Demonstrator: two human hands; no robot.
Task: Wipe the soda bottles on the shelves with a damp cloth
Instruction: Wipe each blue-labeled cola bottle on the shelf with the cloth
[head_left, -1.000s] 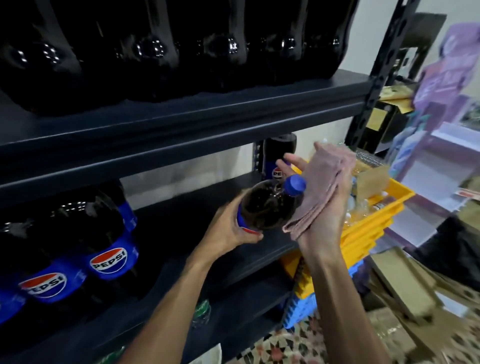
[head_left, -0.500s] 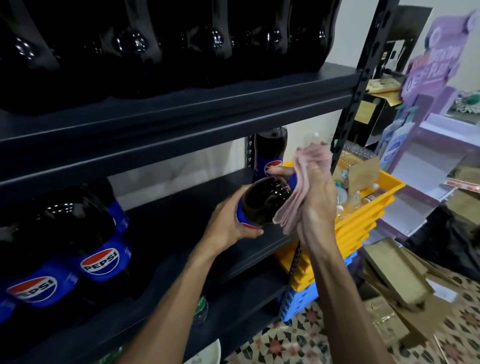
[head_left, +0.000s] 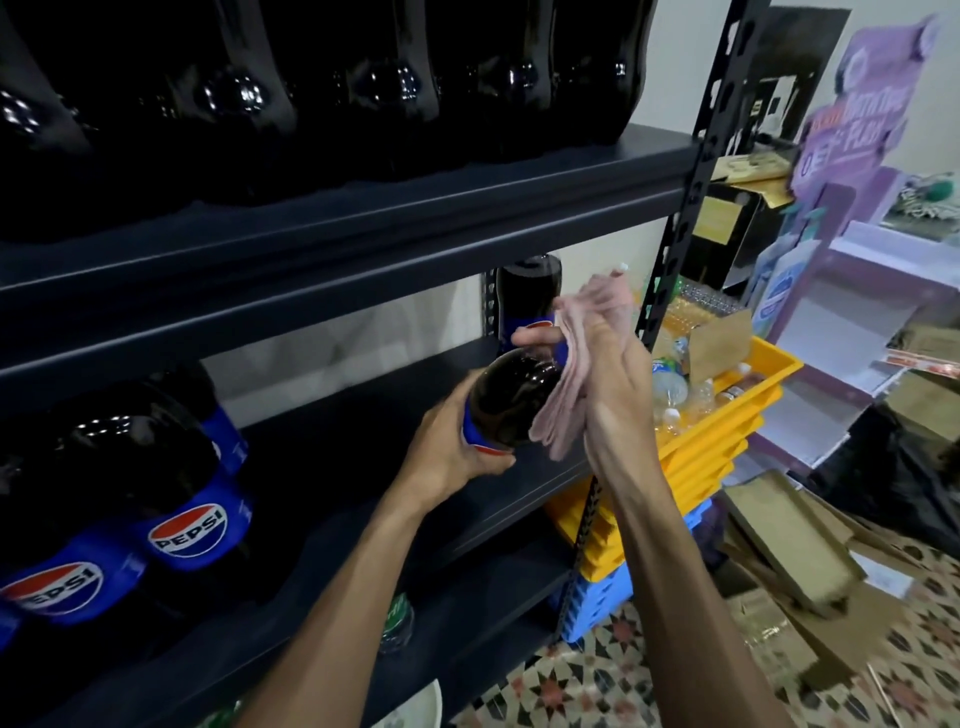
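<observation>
My left hand (head_left: 447, 452) grips a dark Pepsi bottle (head_left: 511, 402) round its blue label, tilted with its top toward me, in front of the middle shelf (head_left: 363, 415). My right hand (head_left: 613, 384) holds a pink cloth (head_left: 566, 374) wrapped over the bottle's neck and cap, thumb on the far side; the cap is hidden. Another Pepsi bottle (head_left: 527, 301) stands at the shelf's back right. More Pepsi bottles (head_left: 171, 499) stand at the left, and several dark bottles (head_left: 363, 88) fill the upper shelf.
The black shelf post (head_left: 691, 192) rises just right of my hands. Stacked yellow crates (head_left: 727, 431) with small bottles sit on a blue crate (head_left: 602, 597). Cardboard pieces (head_left: 800, 551) lie on the patterned floor; a purple display stand (head_left: 862, 291) is at right.
My right hand has closed the cloth over the bottle's neck, covering the blue cap that showed a second ago. The view has shifted slightly right and down.
</observation>
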